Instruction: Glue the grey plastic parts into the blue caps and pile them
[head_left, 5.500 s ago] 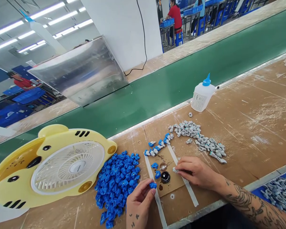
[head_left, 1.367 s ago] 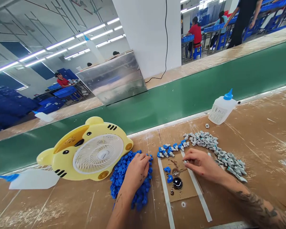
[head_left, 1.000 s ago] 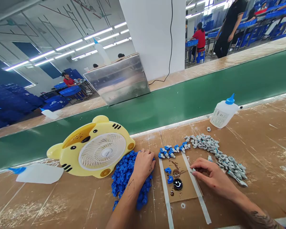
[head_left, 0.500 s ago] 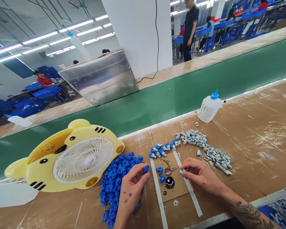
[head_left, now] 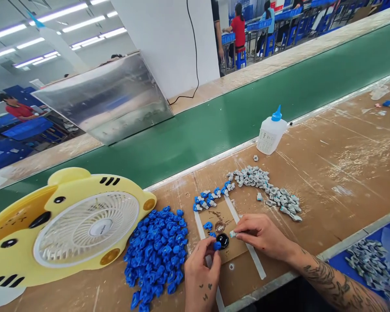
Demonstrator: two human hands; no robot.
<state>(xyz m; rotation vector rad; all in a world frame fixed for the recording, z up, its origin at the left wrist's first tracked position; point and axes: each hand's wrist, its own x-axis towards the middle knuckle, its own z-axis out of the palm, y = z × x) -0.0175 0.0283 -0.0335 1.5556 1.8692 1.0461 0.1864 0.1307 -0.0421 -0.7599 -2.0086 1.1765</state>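
Observation:
My left hand (head_left: 203, 271) pinches a small blue plastic part (head_left: 217, 245) at the left rim of a round black dish (head_left: 222, 241) of dark, shiny liquid. On the dish's other side, my right hand (head_left: 263, 236) holds a small grey part (head_left: 232, 233) between thumb and fingers. The dish rests on a cardboard sheet (head_left: 237, 251) taped down along both sides. Behind it lie a loose blue part (head_left: 208, 225) and a brownish round spot (head_left: 219, 226). Joined blue-and-grey pieces (head_left: 211, 198) form a row at the sheet's far edge.
A heap of blue parts (head_left: 159, 251) lies left, beside a yellow animal-shaped fan (head_left: 123, 186). Grey parts (head_left: 251, 175) are spread at the back right, near a blue-capped bottle (head_left: 271, 134). A green belt (head_left: 214, 125) runs behind. More grey parts (head_left: 370, 264) sit lower right on blue.
My left hand has carried the blue part away from the heap to the black dish. The grey part in my right hand is now closer to the dish. The camera view has shifted right.

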